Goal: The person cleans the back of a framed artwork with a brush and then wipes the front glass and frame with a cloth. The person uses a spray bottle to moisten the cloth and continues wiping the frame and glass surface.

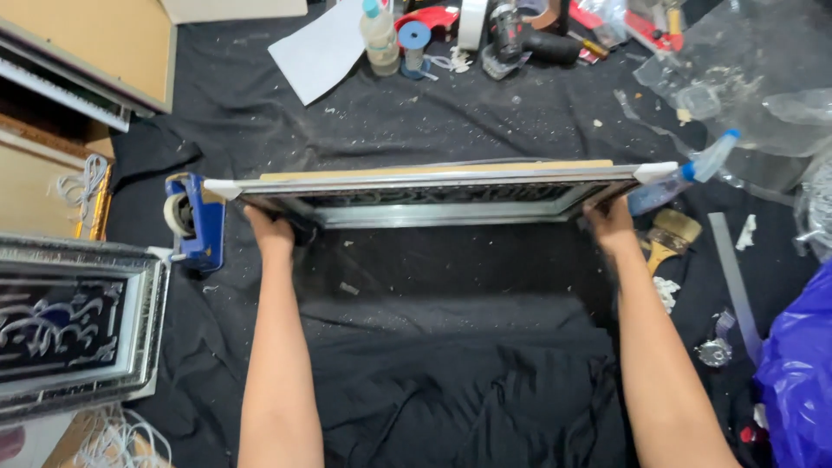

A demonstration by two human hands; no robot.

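Upright on the black cloth (451,347), one silver picture frame (442,192) stands on edge, left hand (270,232) and right hand (611,224) gripping its ends; beside it, one blue tape dispenser (196,221), one spray bottle (685,178), one brush (669,236)

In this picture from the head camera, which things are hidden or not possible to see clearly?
- Fingers of the left hand and right hand: hidden behind the silver frame held on edge.
- The frame's front design: seen too steeply to make out.
- Second frame: cut off by the left edge.
- Blue plastic bag: cut off by the right edge.
- Tools at the top: partly cut off.
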